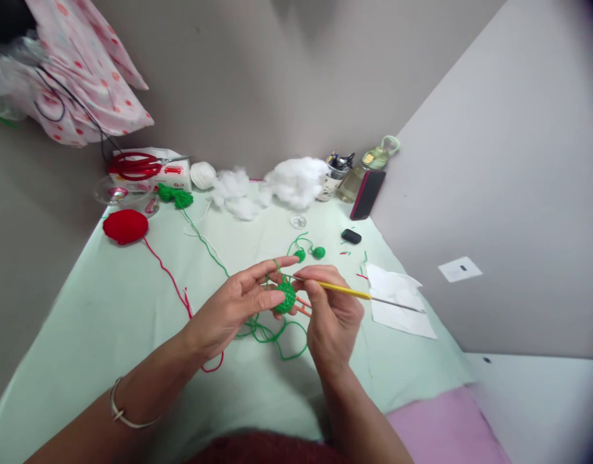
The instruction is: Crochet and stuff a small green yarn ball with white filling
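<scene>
Between the thumb and fingers of my left hand (229, 309) is a small round green crochet piece (285, 298). A strand of green yarn (291, 356) runs over my raised left index finger and lies in loose loops on the table below. My right hand (332, 316) grips a crochet hook (342, 290) with a yellow handle, held like a pencil. Its tip meets the top edge of the green piece; the exact stitch is too small to make out. An orange item (303, 305) shows partly between the hands, its kind unclear.
Beyond my hands lie two small green crochet balls (318, 252). Red yarn (126, 227), green yarn (176, 195) and red-handled scissors (138, 165) are at left. White stuffing (296, 183), a pen cup (333, 180), a bottle (359, 177) and a phone (368, 195) line the back. Paper (398, 299) lies right.
</scene>
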### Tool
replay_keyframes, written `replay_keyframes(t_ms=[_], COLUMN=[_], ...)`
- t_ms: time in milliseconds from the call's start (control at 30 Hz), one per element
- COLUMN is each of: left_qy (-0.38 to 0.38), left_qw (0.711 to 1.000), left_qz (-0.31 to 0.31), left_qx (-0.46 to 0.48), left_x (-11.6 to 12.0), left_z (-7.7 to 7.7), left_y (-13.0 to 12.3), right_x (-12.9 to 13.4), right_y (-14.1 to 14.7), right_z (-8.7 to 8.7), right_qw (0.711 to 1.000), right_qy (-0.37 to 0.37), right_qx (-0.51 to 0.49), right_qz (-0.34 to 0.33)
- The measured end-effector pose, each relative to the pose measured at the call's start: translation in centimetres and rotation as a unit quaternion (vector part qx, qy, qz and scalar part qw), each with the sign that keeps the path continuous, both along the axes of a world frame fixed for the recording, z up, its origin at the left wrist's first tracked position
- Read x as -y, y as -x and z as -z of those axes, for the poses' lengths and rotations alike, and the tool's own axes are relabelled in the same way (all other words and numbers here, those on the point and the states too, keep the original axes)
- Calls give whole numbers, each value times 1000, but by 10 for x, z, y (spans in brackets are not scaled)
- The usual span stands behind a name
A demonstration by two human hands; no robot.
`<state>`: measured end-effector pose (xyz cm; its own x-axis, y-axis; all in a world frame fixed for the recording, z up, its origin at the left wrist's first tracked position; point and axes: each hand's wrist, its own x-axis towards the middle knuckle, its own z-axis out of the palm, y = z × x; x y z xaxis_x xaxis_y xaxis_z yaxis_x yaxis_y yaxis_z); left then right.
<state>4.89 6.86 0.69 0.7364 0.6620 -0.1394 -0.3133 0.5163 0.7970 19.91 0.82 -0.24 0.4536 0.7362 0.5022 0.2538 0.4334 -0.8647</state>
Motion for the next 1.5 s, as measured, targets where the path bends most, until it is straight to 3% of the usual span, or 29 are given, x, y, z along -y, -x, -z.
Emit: replay_keyframes(t_ms=[167,300,433,600,733,1000,1500], left_qy=[36,46,49,44,43,41,43], left_qw=[999,998,999,999,998,998,999], left_qz=[11,3,-10,-21,-29,-32,-19], left_qx=[29,30,22,20,21,23,28], left_x=[3,4,2,0,-1,-1,-2], left_z=[2,4,4,1,-1,-3,-4], left_y=[-1,-3,-3,-2,-1,0,0], right_x=[1,2,4,6,8,8,7], right_y=[-8,-11,-9,-4,-3,-2,-2], right_z=[-2,-1,-2,-3,-3,-2,-3], right_qw=[997,991,991,998,990,998,999], right_qy=[21,50,19,-62,-81,-50,-37], right_qx=[-53,-101,-111,6,109,-28,-6], right_qz=[-61,-73,-75,-4,49,-31,-23])
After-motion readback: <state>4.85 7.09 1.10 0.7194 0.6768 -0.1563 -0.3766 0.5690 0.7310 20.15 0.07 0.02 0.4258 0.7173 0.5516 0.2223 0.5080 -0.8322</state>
